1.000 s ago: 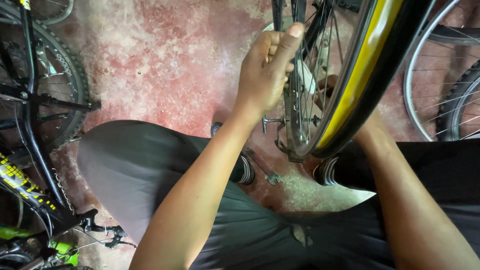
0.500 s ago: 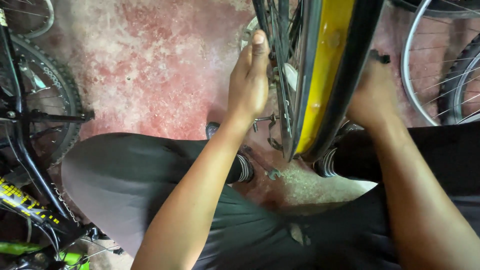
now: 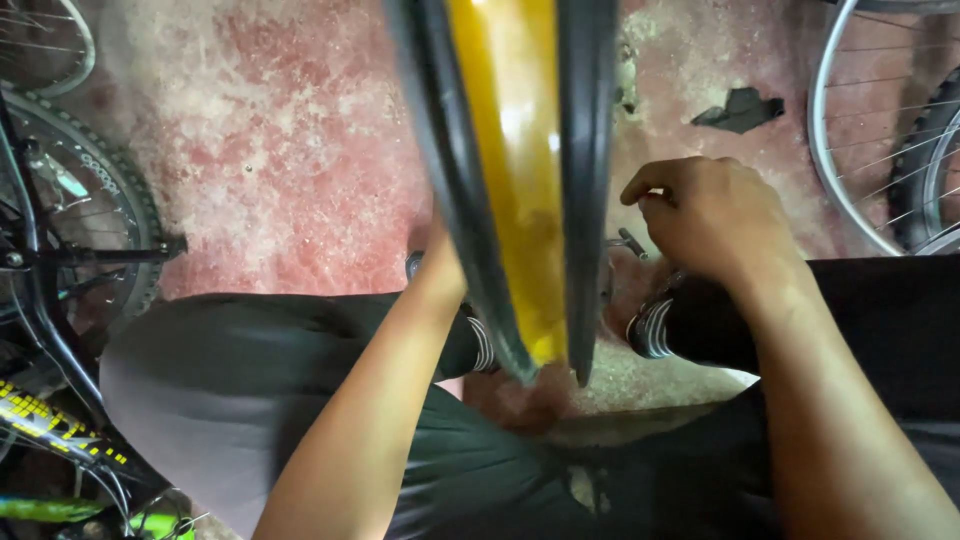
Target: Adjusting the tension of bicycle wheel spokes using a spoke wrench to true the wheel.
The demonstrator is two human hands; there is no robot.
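**Wheel held upright between the knees, seen edge-on**

A bicycle wheel [image 3: 520,180] with a yellow rim strip and black tire fills the centre of the frame, running from the top edge down to the lap. The right hand [image 3: 710,220], right of centre, is curled into a loose fist at the wheel's side near a small metal axle end [image 3: 632,243]; whether it grips anything I cannot tell. The left hand [image 3: 440,265] goes behind the tire at centre and is mostly hidden, so its grip cannot be told either. Judging by the picture, the tire sits on the rim and the wheel is off any bike, so the work looks to be mid-way, with hub-side handling in hand; nothing shows it finished.

Room is tight: knees in dark trousers [image 3: 200,400] flank the wheel. A parked bicycle [image 3: 60,260] crowds the left edge, spare wheels [image 3: 880,130] the upper right. The red concrete floor [image 3: 280,150] lies in the upper left.
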